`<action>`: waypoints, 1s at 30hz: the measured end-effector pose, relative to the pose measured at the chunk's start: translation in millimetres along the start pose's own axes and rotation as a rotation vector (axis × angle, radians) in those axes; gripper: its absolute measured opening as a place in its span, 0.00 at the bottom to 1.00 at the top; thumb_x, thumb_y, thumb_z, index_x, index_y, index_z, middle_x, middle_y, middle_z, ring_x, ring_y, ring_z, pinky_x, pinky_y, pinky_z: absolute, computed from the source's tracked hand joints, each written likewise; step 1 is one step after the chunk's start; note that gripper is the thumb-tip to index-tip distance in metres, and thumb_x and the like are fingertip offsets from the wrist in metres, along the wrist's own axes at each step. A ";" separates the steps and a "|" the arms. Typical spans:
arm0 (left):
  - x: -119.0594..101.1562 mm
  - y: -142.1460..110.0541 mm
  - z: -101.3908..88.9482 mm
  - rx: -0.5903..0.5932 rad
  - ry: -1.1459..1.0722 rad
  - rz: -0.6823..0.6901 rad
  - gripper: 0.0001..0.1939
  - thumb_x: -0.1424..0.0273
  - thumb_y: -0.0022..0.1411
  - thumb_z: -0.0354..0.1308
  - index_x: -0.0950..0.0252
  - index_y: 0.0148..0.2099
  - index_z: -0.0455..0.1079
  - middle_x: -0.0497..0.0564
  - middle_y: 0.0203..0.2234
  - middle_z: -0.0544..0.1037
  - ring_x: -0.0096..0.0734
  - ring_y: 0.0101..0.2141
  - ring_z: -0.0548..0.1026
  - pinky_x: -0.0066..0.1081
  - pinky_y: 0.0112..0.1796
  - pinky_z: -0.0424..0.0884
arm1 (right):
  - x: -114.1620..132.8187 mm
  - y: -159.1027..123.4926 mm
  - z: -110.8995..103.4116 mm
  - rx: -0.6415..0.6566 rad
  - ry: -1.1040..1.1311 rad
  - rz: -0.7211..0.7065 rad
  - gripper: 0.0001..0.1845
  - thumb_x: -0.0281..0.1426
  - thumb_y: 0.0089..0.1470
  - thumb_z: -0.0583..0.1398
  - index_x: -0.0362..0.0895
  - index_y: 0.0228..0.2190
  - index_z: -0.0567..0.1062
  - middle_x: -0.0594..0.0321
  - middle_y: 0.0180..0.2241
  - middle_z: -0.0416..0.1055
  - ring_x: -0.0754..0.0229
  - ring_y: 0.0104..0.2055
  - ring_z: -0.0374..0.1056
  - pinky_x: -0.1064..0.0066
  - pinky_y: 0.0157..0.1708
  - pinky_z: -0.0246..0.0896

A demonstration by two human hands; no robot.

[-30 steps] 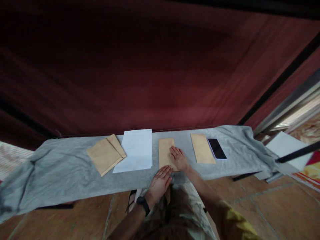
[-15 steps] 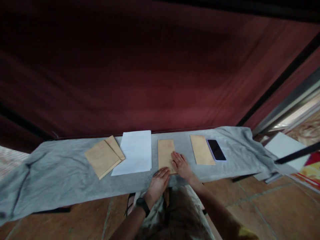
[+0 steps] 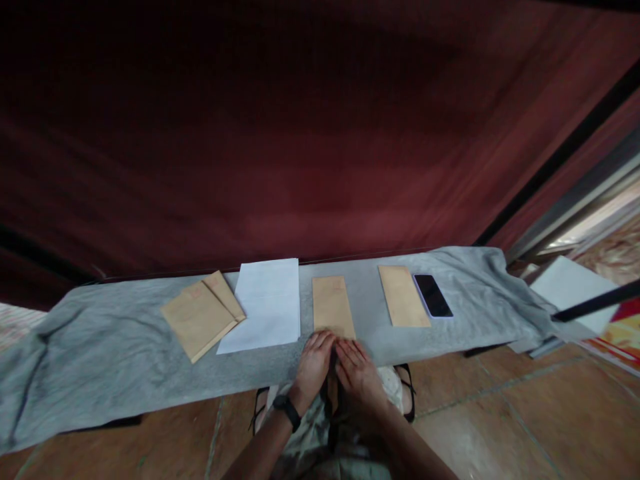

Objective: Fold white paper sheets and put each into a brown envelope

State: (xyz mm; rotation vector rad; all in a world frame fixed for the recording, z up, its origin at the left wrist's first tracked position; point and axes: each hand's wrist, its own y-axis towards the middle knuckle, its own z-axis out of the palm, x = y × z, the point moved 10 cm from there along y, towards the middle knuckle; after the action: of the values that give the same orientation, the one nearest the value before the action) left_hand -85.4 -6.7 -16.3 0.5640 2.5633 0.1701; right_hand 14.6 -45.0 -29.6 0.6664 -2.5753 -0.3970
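A brown paper envelope (image 3: 331, 303) lies flat on the grey cloth in front of me, with a faint reddish mark near its far end. Both hands meet at its near end. My left hand (image 3: 314, 363) rests its outstretched fingers on the near left corner. Beside it, my right hand (image 3: 359, 373) lays its fingers, slightly blurred, over the near right edge. The fingertips of the two hands almost touch and cover the near edge, so the envelope's end is hidden there. A dark watch (image 3: 287, 408) is on my left wrist.
White paper sheets (image 3: 267, 303) lie left of the envelope, partly beneath several brown envelopes (image 3: 200, 313). To the right are another brown envelope (image 3: 404, 297) and a phone (image 3: 433, 295). Grey cloth (image 3: 125, 333) covers the narrow bench. A dark red curtain (image 3: 300, 167) hangs behind.
My right hand has slid from the envelope's right side down to its near edge, beside my left hand. My left hand has stayed about where it was. The view has shifted slightly.
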 end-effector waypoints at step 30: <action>26.5 64.4 31.0 0.094 0.149 -0.133 0.29 0.68 0.70 0.47 0.62 0.71 0.55 0.60 0.69 0.59 0.48 0.70 0.53 0.59 0.66 0.48 | -0.2 1.3 -0.1 0.001 -0.084 0.155 0.26 0.31 0.65 0.55 0.50 0.63 0.68 0.57 0.65 0.63 0.47 0.67 0.59 0.48 0.65 0.53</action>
State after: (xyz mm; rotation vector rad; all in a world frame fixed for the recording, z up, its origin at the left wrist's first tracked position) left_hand -67.5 63.2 -40.6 0.4265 2.7550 0.0475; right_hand 14.3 -43.8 -29.1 0.4555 -2.6842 -0.3801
